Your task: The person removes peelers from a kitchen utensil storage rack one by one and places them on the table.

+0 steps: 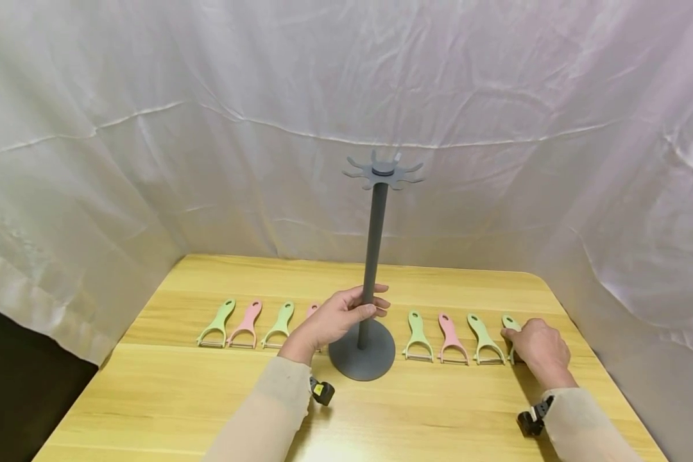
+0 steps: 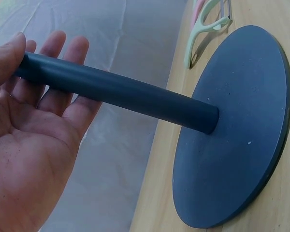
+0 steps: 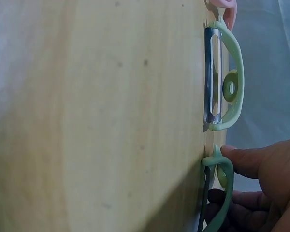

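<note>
My left hand (image 1: 337,316) holds the dark grey pole (image 1: 374,244) of an upright stand, with the thumb on one side and the fingers behind it. In the left wrist view the pole runs from the hand (image 2: 43,121) down to the round base (image 2: 241,130). Around the top of the stand is a ring of hooks (image 1: 383,170). At the right end of a row of peelers, my right hand (image 1: 539,346) pinches a green peeler (image 1: 510,323). Close up, the right thumb and fingers (image 3: 246,162) are at both sides of this peeler (image 3: 224,193); its handle is mostly hidden.
Left of the base lie green and pink peelers (image 1: 251,314) in a row, one partly behind the left hand. Right of it are a green peeler (image 1: 417,327), a pink one (image 1: 449,330) and another green one (image 1: 481,330). Pale curtains (image 1: 300,192) surround the wooden table (image 1: 416,410).
</note>
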The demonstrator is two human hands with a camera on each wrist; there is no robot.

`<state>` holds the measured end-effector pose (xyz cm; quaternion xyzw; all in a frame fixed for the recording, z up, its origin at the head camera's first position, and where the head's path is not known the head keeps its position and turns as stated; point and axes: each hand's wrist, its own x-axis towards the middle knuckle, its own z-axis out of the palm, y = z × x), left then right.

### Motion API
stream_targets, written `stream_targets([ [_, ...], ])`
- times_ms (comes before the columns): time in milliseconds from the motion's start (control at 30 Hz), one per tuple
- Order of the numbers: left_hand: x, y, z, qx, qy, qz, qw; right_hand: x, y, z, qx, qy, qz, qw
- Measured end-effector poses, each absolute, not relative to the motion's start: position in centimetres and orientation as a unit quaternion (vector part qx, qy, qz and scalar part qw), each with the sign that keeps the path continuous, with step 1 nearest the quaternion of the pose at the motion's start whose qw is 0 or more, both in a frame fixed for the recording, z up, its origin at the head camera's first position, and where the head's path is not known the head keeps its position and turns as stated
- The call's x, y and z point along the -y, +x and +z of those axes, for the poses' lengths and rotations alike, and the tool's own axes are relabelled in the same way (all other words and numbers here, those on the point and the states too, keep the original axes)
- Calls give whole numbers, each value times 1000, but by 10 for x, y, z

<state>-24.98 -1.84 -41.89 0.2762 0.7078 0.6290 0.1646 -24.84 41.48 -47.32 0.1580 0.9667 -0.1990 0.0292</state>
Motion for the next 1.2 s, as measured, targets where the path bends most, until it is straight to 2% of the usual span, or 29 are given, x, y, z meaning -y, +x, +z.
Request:
stream_targets([
  [767, 19, -251, -417, -718, 270, 621, 160, -413, -251, -468, -967, 161, -193, 32],
  [1033, 21, -249, -416, -716, 274, 624, 155, -395, -249, -460, -976, 136, -171, -20],
  [1200, 29, -242, -416, -743, 248, 608, 125, -379, -246, -458, -975, 115, -181, -65],
])
